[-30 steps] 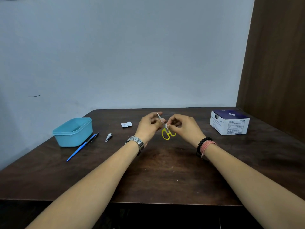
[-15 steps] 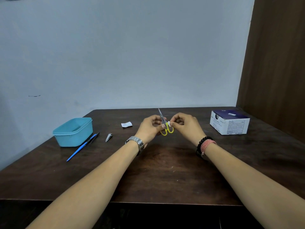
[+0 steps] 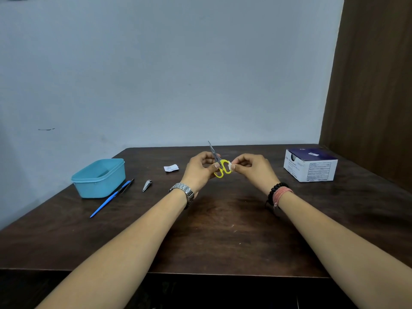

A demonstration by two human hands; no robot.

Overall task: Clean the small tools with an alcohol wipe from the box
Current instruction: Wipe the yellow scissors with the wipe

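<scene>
My left hand (image 3: pixel 200 169) pinches small yellow-handled scissors (image 3: pixel 219 165) near the pivot, blades pointing up and away. My right hand (image 3: pixel 252 167) pinches a small white alcohol wipe (image 3: pixel 230 166) against the right handle loop. Both hands hover above the dark wooden table (image 3: pixel 223 219). The wipe box (image 3: pixel 311 167), white with a dark blue top, stands at the far right. A nail clipper (image 3: pixel 147 185), a blue-handled tool (image 3: pixel 109 199) and dark tweezers (image 3: pixel 127 186) lie on the left.
A light blue plastic tub (image 3: pixel 99 177) sits at the left, next to the blue tool. A torn white wipe packet (image 3: pixel 171 167) lies behind my left hand. A brown wooden panel (image 3: pixel 374 85) rises at the right; the grey wall stands behind the table.
The scissors were turned more upright and lifted slightly. My right hand slid the wipe from the blades down to the yellow handle loop.
</scene>
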